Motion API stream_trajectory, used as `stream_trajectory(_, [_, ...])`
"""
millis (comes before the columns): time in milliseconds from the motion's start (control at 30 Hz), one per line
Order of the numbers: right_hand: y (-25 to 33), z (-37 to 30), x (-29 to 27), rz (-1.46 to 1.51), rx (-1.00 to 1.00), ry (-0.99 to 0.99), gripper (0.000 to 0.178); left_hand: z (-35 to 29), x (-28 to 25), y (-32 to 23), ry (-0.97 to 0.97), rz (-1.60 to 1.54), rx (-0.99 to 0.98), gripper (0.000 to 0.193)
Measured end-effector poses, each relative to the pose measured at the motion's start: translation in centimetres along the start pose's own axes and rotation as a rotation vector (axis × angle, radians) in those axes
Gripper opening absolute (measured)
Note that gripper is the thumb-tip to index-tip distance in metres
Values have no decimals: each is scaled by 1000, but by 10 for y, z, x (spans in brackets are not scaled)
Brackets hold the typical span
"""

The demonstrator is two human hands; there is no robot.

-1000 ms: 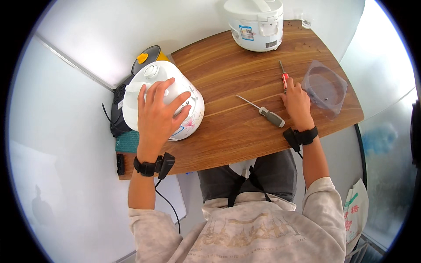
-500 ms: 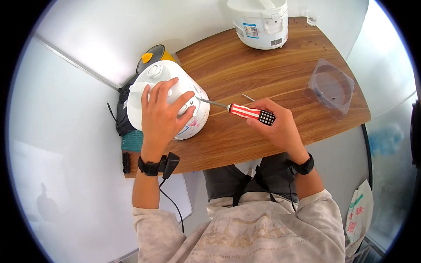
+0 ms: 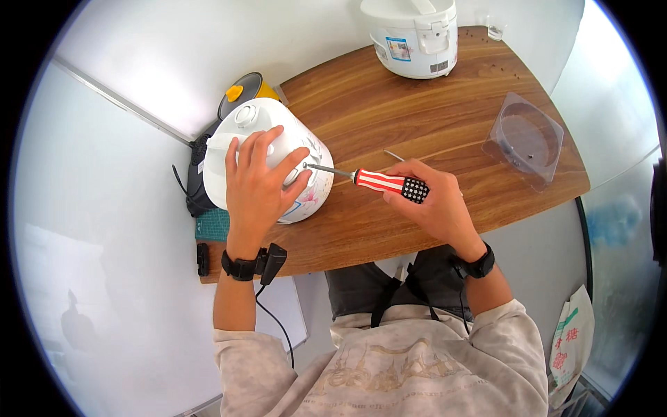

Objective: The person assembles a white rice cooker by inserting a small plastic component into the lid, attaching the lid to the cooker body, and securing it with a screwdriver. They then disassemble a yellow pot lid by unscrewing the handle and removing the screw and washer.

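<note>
A white rice cooker (image 3: 321, 191) with printed flowers lies tilted at the left side of the table, its lid toward the left. Spread over its lid and front edge, my left hand (image 3: 258, 177) rests with fingers apart. My right hand (image 3: 434, 201) is closed around the handle of a screwdriver (image 3: 379, 181), striped red and white with white stars on black. The screwdriver's metal shaft points left, and its tip is at a small round spot on the cooker's front, beside my left thumb and index finger. Whether the tip sits in a screw cannot be made out.
Another white rice cooker (image 3: 410, 48) stands at the table's far edge. A clear plastic tray (image 3: 524, 135) with small dark bits lies at the right. A thin rod (image 3: 394, 156) is beyond my right hand. A yellow and grey container (image 3: 240, 94) and green mat (image 3: 212, 226) are at the left.
The screwdriver has shifted left and slightly nearer to me, its tip now at the small round spot. My right hand went with it; my left hand stays on the cooker.
</note>
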State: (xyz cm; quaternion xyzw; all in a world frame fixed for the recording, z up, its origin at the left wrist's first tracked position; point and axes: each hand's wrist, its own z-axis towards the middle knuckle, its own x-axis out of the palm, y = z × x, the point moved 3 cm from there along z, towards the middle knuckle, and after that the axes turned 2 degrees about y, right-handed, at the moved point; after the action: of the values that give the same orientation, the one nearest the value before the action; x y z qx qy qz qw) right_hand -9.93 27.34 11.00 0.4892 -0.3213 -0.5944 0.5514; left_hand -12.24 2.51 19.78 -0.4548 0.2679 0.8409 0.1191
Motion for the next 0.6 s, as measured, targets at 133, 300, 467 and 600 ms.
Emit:
stream_trajectory(133, [-1, 1, 2, -9, -1, -5, 26, 0, 2, 0, -11, -7, 5, 31])
stream_trajectory(300, [2, 2, 2, -10, -34, -12, 26, -1, 1, 1, -15, -6, 0, 32])
stream_trajectory(467, [-3, -1, 1, 9, -17, -29, 26, -1, 0, 2, -21, -8, 1, 31])
stream_trajectory(600, [1, 1, 3, 22, 11, -11, 26, 0, 0, 1, -19, -6, -14, 29])
